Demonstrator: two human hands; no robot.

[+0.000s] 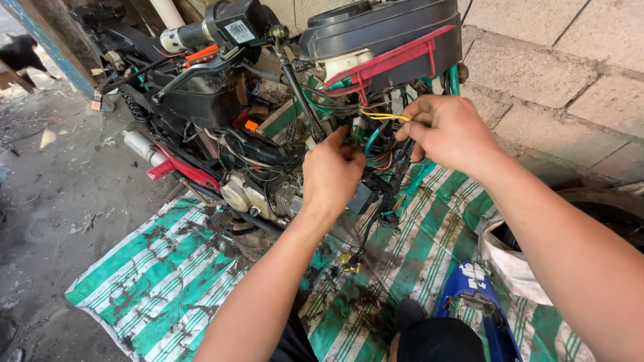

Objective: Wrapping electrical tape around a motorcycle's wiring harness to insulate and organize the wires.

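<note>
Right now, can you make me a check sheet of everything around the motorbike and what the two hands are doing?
Surface: green-and-white striped sheet, stained dark, spread on dirt ground.
Job's things: stripped motorbike; wire bundle under the black headlight housing.
Clutter: blue body panel; white sack.
Grippers: left hand and right hand both pinch wires.
Cables: yellow wires by the right hand; loose connectors hang low.
Surroundings: block wall; wooden post.

Striped green tarp (168,268) (oil-stained), blue fairing (473,295), block wall (570,74).
</note>
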